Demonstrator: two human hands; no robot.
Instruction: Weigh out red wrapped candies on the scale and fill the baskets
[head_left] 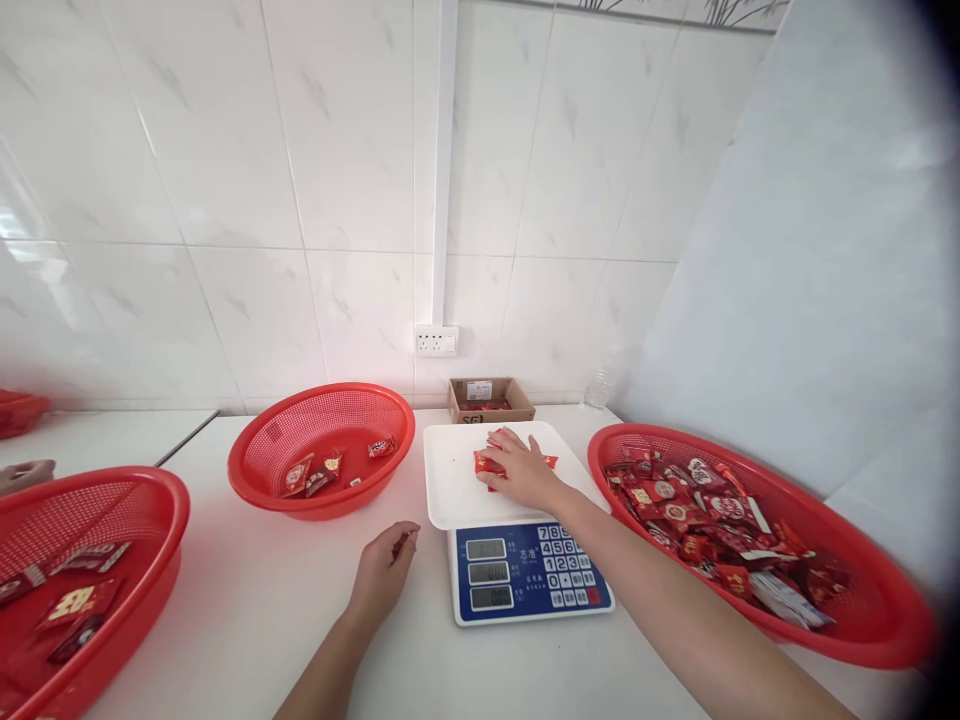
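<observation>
The left forearm rises from the bottom edge, slanting up and right, and ends in the left hand [386, 572], curled loosely over the white table [409, 665] with thumb near the fingers; nothing shows in it. The right forearm reaches in from the lower right corner, passing over the right side of the digital scale [534, 572]. Beyond the keypad, the right hand [521, 472] lies palm down, fingers spread and thumb apart, over red candy packets [491, 482] on the white weighing tray [450, 500]; whether it grips them cannot be told. To the right is a red basket [885, 625] heaped with wrapped sweets [679, 512]; to the left, another red basket [322, 508] holds a few. Behind the tray stands a cardboard box [469, 418].
</observation>
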